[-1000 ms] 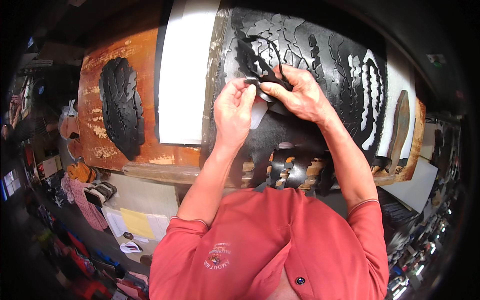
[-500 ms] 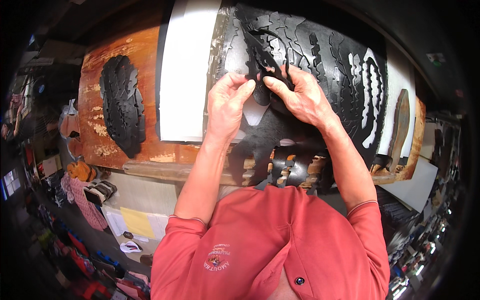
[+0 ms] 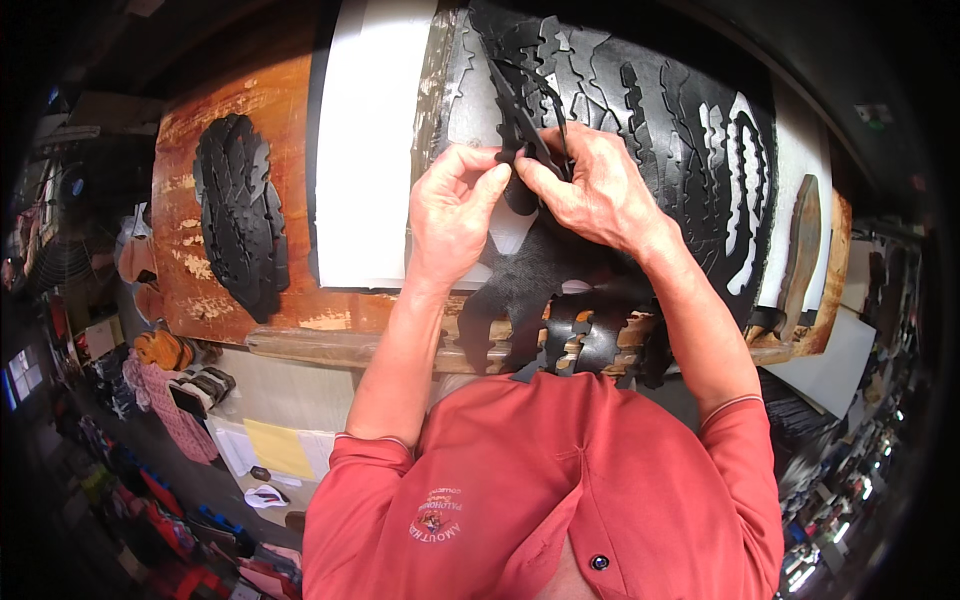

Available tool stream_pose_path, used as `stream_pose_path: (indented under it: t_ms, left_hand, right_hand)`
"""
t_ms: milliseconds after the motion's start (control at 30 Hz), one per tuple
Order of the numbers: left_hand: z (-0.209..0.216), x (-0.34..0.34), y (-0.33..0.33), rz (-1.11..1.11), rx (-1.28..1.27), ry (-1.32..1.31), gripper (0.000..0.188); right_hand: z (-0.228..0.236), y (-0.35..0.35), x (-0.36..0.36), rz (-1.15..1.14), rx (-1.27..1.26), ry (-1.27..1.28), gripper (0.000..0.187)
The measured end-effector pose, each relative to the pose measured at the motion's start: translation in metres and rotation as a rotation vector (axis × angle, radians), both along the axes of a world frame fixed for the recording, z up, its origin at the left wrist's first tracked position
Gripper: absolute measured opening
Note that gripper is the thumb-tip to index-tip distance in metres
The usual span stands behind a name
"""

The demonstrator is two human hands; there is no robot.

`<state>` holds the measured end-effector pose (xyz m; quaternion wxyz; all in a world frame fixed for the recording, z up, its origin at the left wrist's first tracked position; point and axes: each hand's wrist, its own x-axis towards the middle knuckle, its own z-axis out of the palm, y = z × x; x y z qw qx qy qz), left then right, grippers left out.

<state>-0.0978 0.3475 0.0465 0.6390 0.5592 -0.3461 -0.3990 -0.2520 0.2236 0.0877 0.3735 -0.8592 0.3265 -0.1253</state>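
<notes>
A large black leather-like sheet (image 3: 690, 190), scored with jagged cut outlines, lies on the bench and hangs over its front edge in ragged strips (image 3: 600, 340). My left hand (image 3: 450, 205) pinches the edge of a narrow black cut piece (image 3: 520, 125) between thumb and fingertips. My right hand (image 3: 595, 190) is closed on the same piece, its thumb close to the left fingertips, with some fingers hidden behind the material. The piece stands up from the sheet, its upper end pointing away from me. Left of them lies a pile of black jagged-edged cut pieces (image 3: 240, 215).
A white sheet (image 3: 365, 150) lies between the pile and the black sheet. At the right rests a long flat wooden tool (image 3: 803, 245). The worn wooden bench (image 3: 175, 220) has a front rail (image 3: 310, 345). Below at left are papers (image 3: 280, 448) and a pink cloth (image 3: 165, 405).
The lifted piece has turned more edge-on between my hands, and my right hand has shifted slightly to the left. Both hands keep their hold.
</notes>
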Motion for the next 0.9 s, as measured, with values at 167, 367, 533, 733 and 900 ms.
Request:
stream_pose_path:
  t_ms: [167,367,533,733,900]
  left_hand:
    - [-0.005,-0.019,-0.003,0.136,-0.071,-0.162,0.007]
    - [-0.006,-0.026,0.004,0.24,-0.063,-0.177,0.004]
    - [-0.002,-0.017,0.012,0.124,-0.021,0.429,0.006]
    - [-0.002,-0.012,0.008,0.074,0.021,0.0,0.004]
    - [-0.002,-0.017,0.005,0.098,-0.066,0.005,0.005]
  right_hand:
    - [-0.009,0.013,0.018,-0.14,-0.045,0.1,0.028]
    - [-0.013,0.016,0.022,-0.245,0.054,0.003,0.032]
    - [-0.007,0.007,0.014,-0.38,0.386,-0.125,0.036]
    - [-0.003,0.017,0.019,-0.24,0.078,-0.039,0.031]
    - [-0.005,0.004,0.023,-0.176,0.102,0.073,0.035]
